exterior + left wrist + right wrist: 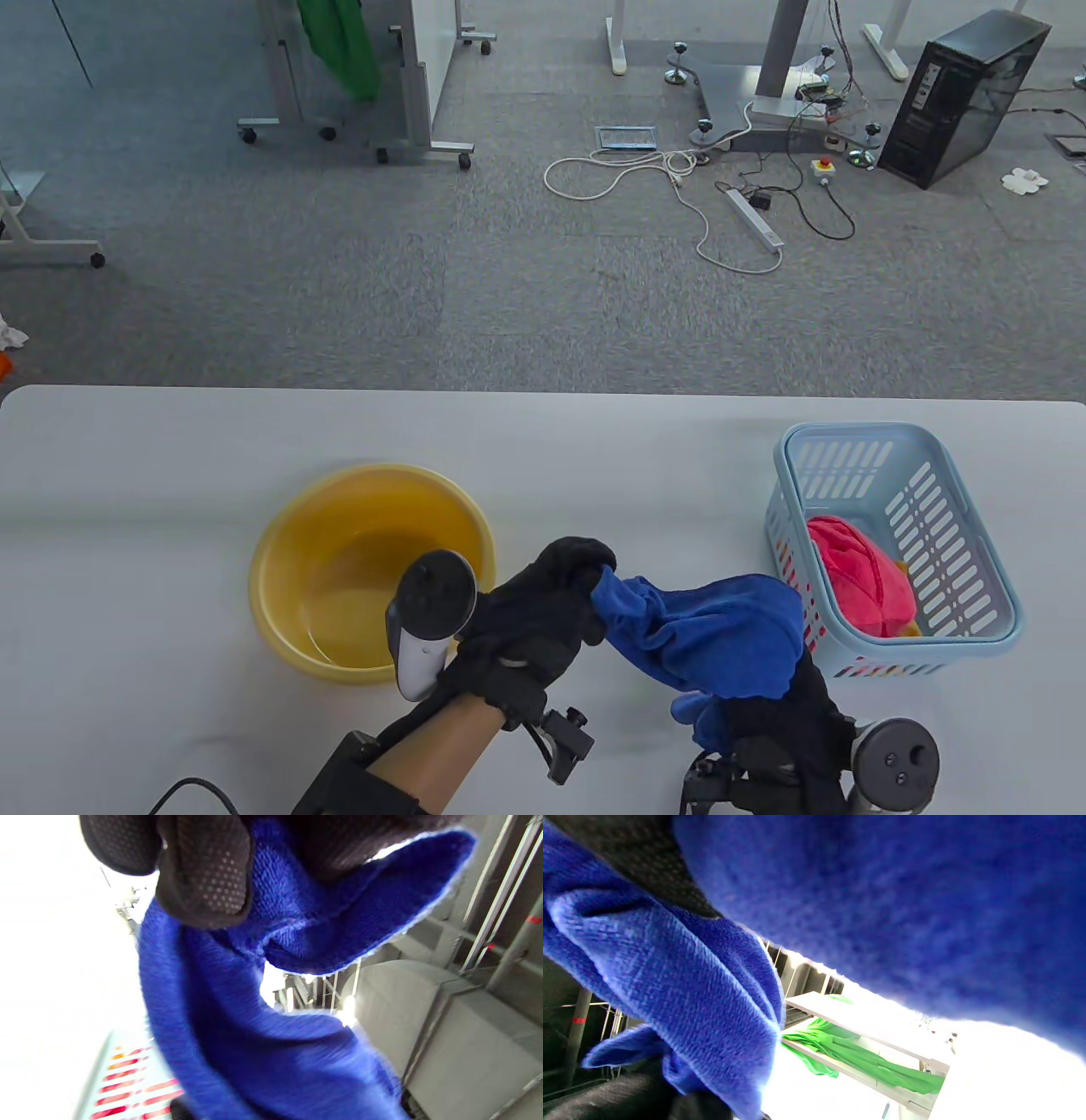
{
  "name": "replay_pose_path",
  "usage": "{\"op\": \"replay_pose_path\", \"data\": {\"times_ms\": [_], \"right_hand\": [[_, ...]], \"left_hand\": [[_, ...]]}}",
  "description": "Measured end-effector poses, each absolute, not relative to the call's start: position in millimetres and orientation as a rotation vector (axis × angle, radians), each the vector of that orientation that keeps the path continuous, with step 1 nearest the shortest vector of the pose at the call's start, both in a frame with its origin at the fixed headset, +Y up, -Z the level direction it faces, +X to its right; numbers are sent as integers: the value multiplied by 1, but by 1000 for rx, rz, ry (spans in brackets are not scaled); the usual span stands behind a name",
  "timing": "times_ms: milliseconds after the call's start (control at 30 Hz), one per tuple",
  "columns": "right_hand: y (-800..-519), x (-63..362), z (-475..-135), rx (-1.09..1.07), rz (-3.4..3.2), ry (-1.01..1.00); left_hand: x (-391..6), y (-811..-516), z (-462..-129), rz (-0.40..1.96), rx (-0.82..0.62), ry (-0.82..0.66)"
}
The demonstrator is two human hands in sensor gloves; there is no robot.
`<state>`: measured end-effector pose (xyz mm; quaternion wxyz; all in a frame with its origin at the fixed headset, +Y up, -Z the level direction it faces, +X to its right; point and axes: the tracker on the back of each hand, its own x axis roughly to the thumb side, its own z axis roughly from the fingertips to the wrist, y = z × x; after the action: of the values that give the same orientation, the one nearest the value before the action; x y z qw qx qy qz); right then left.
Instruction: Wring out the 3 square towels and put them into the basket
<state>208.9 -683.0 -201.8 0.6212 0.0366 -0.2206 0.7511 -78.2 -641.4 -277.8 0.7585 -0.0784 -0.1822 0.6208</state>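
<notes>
A blue towel (713, 637) hangs bunched between both hands above the table's front, between the yellow basin (373, 569) and the light blue basket (891, 552). My left hand (551, 611) grips its left end; black fingers (203, 870) curl round the blue towel (263, 1018) in the left wrist view. Lower down, my right hand (780, 722) grips the towel's other end, and the blue towel (882, 908) fills the right wrist view. A pink towel (857, 577) lies in the basket with an orange one (906, 628) peeking out beneath it.
The basin holds a little water and stands left of my hands. The basket stands at the table's right. Bare white tabletop (594, 458) stretches behind them. Beyond the far edge lie carpet, cables and a computer case (959, 102).
</notes>
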Motion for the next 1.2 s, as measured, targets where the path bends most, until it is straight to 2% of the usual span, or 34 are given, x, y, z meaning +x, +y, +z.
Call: {"op": "replay_pose_path", "data": {"times_ms": [233, 367, 633, 800, 1000, 1100, 1200], "right_hand": [[-684, 209, -202, 106, 1726, -511], [-684, 208, -202, 119, 1729, -514], [-685, 207, -203, 136, 1684, -497], [-685, 205, -204, 143, 1663, -484], [-684, 203, -203, 172, 1608, -489], [-684, 203, -203, 165, 1611, -488], [-686, 204, -204, 150, 1631, -489]], "left_hand": [[-74, -681, -278, 1307, -194, -355], [-67, -695, -276, 1050, -109, -393], [-52, -731, -270, 1220, -159, -346], [-44, -741, -264, 1065, -65, -434], [-39, -755, -255, 1142, 5, -420], [-37, -768, -251, 1251, -31, -407], [-36, -778, -248, 1344, -138, -440]]}}
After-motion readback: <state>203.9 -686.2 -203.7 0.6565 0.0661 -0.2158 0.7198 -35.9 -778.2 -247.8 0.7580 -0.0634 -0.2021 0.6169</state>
